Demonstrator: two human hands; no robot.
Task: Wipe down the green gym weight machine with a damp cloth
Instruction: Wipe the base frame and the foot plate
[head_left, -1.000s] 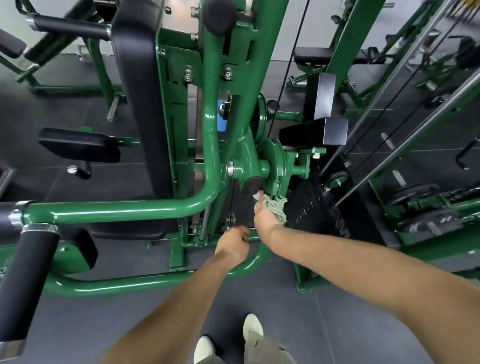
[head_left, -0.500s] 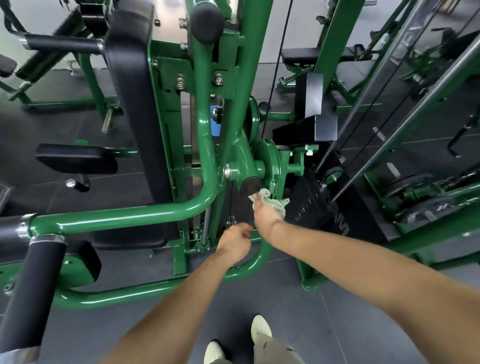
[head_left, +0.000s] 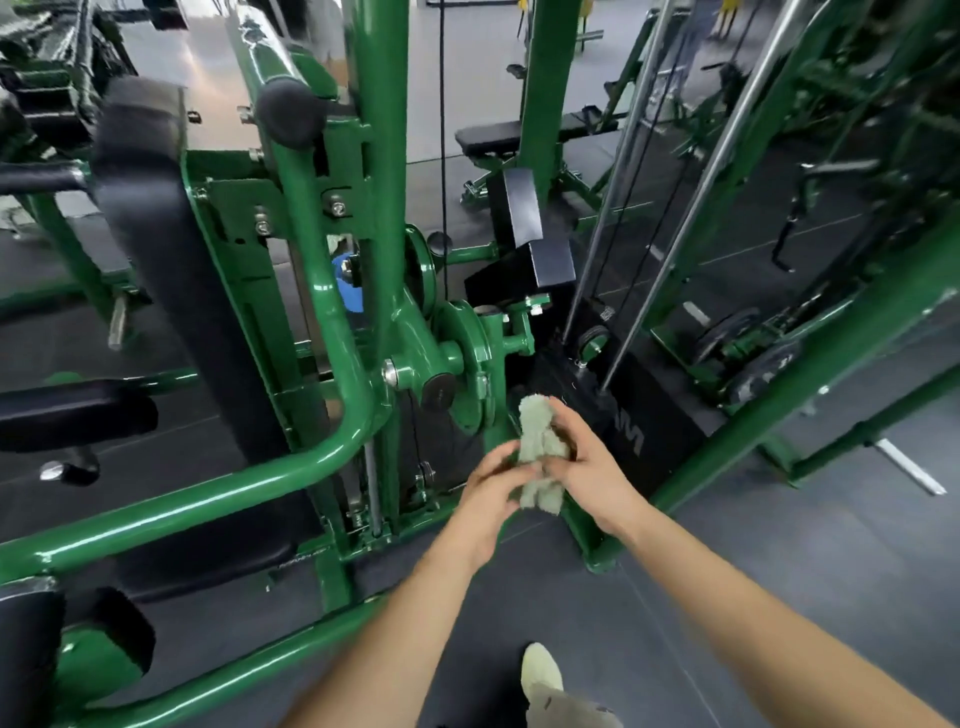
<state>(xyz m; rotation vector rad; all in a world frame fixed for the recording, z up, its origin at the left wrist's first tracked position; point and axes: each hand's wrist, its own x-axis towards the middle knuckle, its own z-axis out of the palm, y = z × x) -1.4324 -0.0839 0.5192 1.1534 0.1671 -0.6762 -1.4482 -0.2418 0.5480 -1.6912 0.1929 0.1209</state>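
Both hands hold a bunched pale-green cloth (head_left: 540, 452) between them, just near of the green weight machine's pivot hub (head_left: 467, 358): the left hand (head_left: 493, 499) pinches its lower part, the right hand (head_left: 587, 467) grips its middle.

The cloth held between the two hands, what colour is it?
The cloth is pale grey-green, plain, with no pattern. The head view, the only one, shows it.

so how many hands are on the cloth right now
2. The left hand pinches the cloth at its lower left; the right hand grips it from the right. The cloth is held off the green machine, not touching it.
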